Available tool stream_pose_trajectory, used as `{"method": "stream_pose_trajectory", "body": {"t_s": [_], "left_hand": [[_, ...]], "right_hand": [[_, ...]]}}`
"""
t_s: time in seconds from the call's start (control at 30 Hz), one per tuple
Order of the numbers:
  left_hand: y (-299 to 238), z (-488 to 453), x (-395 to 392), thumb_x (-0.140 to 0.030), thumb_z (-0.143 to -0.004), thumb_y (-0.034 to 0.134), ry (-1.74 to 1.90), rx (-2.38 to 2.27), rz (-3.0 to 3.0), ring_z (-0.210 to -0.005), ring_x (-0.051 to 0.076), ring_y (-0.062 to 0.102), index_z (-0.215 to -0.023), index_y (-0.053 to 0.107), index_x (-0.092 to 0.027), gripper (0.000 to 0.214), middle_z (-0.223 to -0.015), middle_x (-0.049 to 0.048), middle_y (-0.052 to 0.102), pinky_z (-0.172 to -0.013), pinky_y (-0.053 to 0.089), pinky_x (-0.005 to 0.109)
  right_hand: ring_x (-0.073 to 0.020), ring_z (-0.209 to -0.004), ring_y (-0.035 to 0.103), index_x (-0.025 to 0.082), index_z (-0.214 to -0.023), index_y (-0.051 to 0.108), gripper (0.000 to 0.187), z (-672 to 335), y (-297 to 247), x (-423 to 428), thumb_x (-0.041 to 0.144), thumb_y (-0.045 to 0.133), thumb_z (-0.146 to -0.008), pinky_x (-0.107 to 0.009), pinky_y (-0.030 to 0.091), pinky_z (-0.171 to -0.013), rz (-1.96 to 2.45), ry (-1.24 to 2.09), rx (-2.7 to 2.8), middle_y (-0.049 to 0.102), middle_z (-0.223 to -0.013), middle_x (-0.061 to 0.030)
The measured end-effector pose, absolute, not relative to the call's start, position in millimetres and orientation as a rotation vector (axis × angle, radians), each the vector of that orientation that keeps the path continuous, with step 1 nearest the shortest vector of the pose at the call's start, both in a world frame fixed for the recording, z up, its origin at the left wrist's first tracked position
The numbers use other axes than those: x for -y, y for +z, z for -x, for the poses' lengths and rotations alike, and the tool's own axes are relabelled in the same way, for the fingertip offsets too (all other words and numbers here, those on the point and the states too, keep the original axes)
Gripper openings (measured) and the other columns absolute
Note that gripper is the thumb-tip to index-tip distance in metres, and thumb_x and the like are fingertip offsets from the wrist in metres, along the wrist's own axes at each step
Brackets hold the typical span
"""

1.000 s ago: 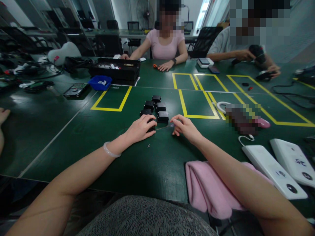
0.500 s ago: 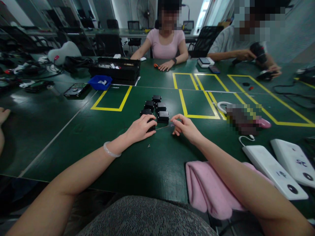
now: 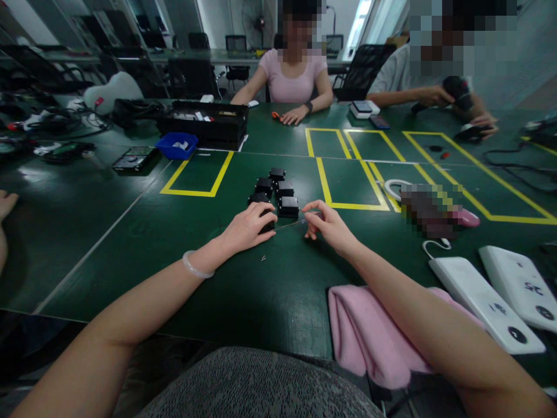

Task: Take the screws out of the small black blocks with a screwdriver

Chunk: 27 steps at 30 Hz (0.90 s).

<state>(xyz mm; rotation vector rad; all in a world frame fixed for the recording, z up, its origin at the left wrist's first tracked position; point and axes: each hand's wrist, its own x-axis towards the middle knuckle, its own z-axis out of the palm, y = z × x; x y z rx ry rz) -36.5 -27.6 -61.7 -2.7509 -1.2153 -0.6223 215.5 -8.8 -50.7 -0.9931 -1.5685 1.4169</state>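
My left hand (image 3: 250,227) is closed around a small black box-shaped part (image 3: 268,222), pressing it on the green table. Most of that part is hidden by my fingers. Between thumb and fingers, my right hand (image 3: 326,227) pinches a thin screwdriver (image 3: 289,224) with a see-through handle. Its shaft points left, and its tip meets the black part near my left fingertips. Just beyond are several similar black parts, one of them (image 3: 288,206) between my two hands. A few tiny screws (image 3: 263,258) lie on the table in front of my left hand.
A pink cloth (image 3: 365,331) lies under my right forearm, with white power banks (image 3: 487,302) to its right. Farther off are a blue tray (image 3: 177,146), a black bin (image 3: 235,133) and yellow tape outlines (image 3: 357,206). Two people sit across the table.
Both hands stay in nearly the same place. My right fingers have shifted slightly around the screwdriver handle; the black part has not visibly moved.
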Motion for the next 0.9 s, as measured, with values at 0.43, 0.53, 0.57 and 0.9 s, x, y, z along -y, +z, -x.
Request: {"method": "stream_pose_trajectory", "body": {"t_s": [0.43, 0.53, 0.57, 0.9], "left_hand": [[-59.8, 36.2, 27.4, -0.025, -0.091, 0.07, -0.615, 1.261, 2.773, -0.118, 0.029, 0.057, -0.112, 0.061, -0.018, 0.024, -0.132, 0.0129, 0.058, -0.088, 0.059, 0.041], [-59.9, 36.5, 27.2, -0.025, -0.091, 0.071, -0.617, 1.252, 2.775, -0.117, 0.029, 0.057, -0.112, 0.061, -0.017, 0.025, -0.132, 0.0134, 0.058, -0.087, 0.059, 0.041], [-59.9, 36.5, 27.1, -0.025, -0.091, 0.071, -0.614, 1.253, 2.777, -0.117, 0.029, 0.057, -0.112, 0.061, -0.017, 0.025, -0.132, 0.0134, 0.058, -0.086, 0.059, 0.041], [-58.0, 36.2, 28.0, -0.026, -0.092, 0.068, -0.595, 1.264, 2.779, -0.117, 0.028, 0.057, -0.112, 0.06, -0.018, 0.022, -0.132, 0.0126, 0.058, -0.085, 0.06, 0.04]], "right_hand": [[-0.0094, -0.042, 0.049, 0.022, -0.1, 0.051, 0.023, -215.7, -50.8, 8.9, 0.036, 0.066, -0.09, -0.027, 0.053, -0.056, 0.996, 1.39, 1.601, 0.049, -0.048, 0.0123], [-0.0094, -0.042, 0.05, 0.021, -0.098, 0.052, 0.023, -214.5, -50.1, 9.7, 0.038, 0.065, -0.09, -0.026, 0.052, -0.054, 0.996, 1.367, 1.603, 0.05, -0.049, 0.0114], [-0.0093, -0.042, 0.049, 0.021, -0.097, 0.053, 0.023, -214.2, -50.1, 9.7, 0.04, 0.064, -0.091, -0.026, 0.052, -0.054, 0.999, 1.365, 1.597, 0.049, -0.049, 0.0116], [-0.0088, -0.042, 0.048, 0.023, -0.093, 0.051, 0.024, -214.2, -52.3, 7.8, 0.04, 0.067, -0.091, -0.027, 0.054, -0.055, 0.964, 1.318, 1.621, 0.047, -0.049, 0.0123]]}}
